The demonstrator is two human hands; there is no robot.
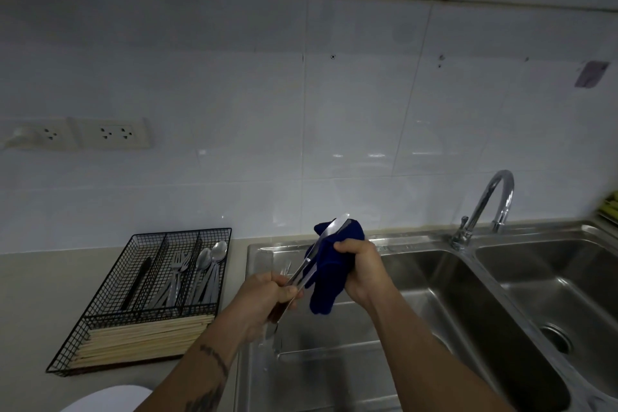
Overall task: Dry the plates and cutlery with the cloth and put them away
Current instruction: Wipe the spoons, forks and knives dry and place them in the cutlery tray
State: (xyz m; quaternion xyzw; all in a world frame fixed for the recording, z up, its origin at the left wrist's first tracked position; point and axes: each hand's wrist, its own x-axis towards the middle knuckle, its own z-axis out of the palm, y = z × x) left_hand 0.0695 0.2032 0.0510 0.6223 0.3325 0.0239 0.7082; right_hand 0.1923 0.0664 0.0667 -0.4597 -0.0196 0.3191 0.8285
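My left hand (pixel 267 299) grips the handles of a small bunch of cutlery, at least two table knives (pixel 329 236), whose blades point up and to the right above the sink's left side. My right hand (pixel 359 269) holds a dark blue cloth (pixel 329 281) bunched around the blades. A black wire cutlery tray (pixel 100 314) lies on the counter to the left. Its compartments hold forks (pixel 179 266), spoons (pixel 210 257), a dark-handled utensil (pixel 138 279) and, in the front section, pale wooden chopsticks (pixel 143 338). A white plate's rim (pixel 110 398) shows at the bottom edge.
A steel double sink (pixel 434 278) fills the right half, with a curved tap (pixel 491 201) between the basins and a drain (pixel 555 338) in the right basin. White wall tiles stand behind, with power sockets (pixel 113 134) at the left. Something green (pixel 610 211) sits at the far right.
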